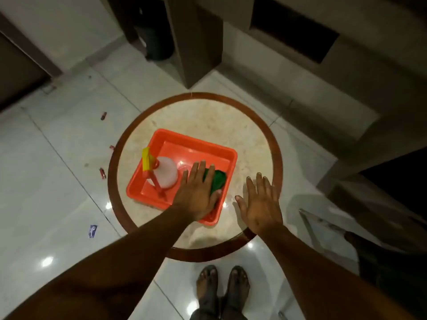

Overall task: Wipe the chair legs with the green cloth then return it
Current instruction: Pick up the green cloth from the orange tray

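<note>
The green cloth [218, 182] lies bunched in the near right corner of an orange tray [196, 144] on a round table. My left hand [196, 192] is spread flat over the cloth with fingers apart, covering most of it; whether it grips the cloth I cannot tell. My right hand [260, 204] hovers open over the bare tabletop just right of the tray, holding nothing. A chair leg is not clearly visible; a metal frame [307, 218] shows at the right edge.
A white spray bottle [165, 175] with a red and yellow trigger lies in the tray's left half. The round table [275, 144] has a brown wooden rim. Small wrappers [102, 173] litter the tiled floor at left. Beige furniture [323, 100] stands behind and right. My feet [221, 285] are below the table.
</note>
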